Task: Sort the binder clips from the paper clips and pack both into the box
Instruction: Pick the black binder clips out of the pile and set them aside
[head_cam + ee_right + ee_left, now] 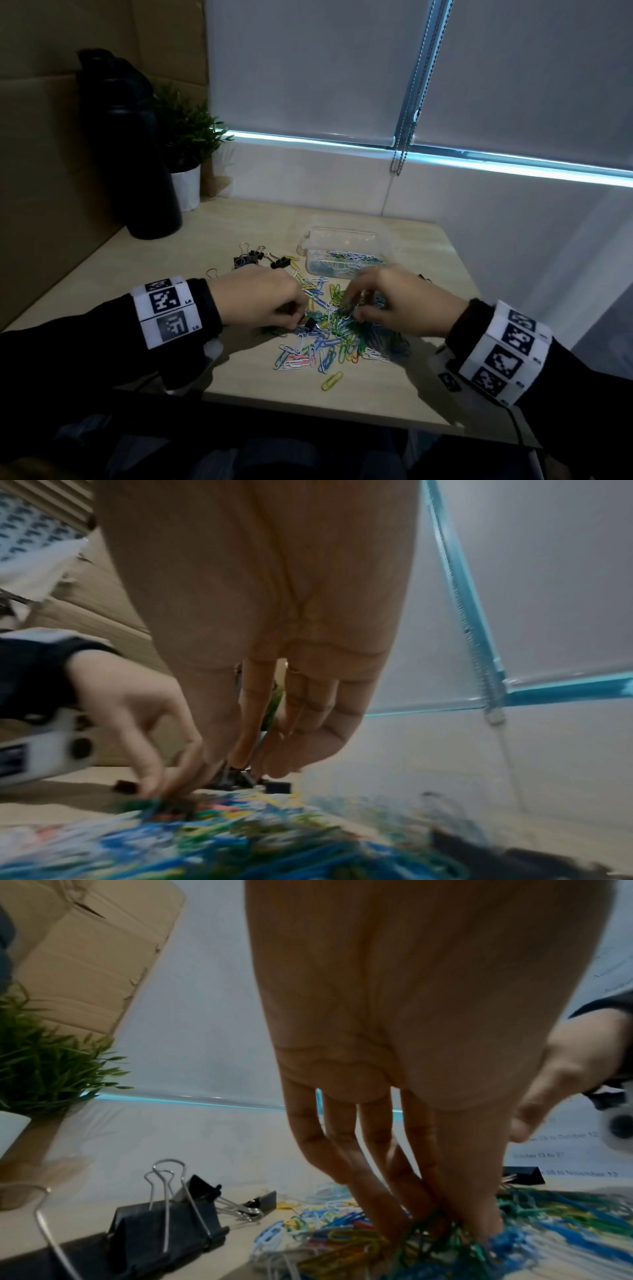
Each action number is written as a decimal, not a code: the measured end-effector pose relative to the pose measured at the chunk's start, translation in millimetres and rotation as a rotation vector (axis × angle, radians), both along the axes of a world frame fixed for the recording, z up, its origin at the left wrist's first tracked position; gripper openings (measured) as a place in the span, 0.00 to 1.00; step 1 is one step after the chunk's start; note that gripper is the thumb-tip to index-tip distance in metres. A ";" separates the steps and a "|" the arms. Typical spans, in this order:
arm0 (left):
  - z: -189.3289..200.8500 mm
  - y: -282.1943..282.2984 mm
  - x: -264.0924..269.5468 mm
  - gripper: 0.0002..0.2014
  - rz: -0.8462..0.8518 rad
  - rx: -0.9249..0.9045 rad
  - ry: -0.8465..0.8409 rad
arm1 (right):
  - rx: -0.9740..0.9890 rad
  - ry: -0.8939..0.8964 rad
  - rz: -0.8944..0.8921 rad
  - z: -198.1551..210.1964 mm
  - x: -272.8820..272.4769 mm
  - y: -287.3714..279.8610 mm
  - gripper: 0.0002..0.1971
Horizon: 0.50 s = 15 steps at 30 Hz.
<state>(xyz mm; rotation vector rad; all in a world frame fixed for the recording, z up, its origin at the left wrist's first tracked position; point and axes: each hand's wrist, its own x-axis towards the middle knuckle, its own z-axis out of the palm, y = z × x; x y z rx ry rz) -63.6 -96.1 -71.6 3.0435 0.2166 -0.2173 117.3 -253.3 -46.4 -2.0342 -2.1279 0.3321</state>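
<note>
A heap of coloured paper clips lies mid-table. Behind it stands a clear plastic box, open, with paper clips inside. Several black binder clips sit left of the box, large in the left wrist view. My left hand reaches into the heap's left side, and its fingers and thumb pinch a tangle of green paper clips. A small black binder clip lies at its fingertips. My right hand is curled over the heap's top, and a green paper clip shows between its fingers.
A black bottle and a potted plant stand at the back left. A further black binder clip lies right of the heap, behind my right hand. A lone yellow paper clip is near the front edge.
</note>
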 end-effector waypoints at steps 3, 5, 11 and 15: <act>2.3 2.4 0.0 0.06 0.012 -0.081 0.039 | -0.025 -0.002 0.094 -7.6 -23.5 8.6 0.12; 3.5 2.4 -1.4 0.07 0.020 -0.155 0.071 | -0.045 -0.023 0.130 -12.6 -34.6 17.6 0.15; 13.2 5.1 -12.7 0.05 0.095 -0.196 -0.016 | -0.095 -0.145 0.143 -18.6 -45.2 43.0 0.09; 17.4 5.7 -23.6 0.04 0.183 -0.294 -0.119 | -0.088 -0.108 0.068 -13.4 -41.1 47.4 0.10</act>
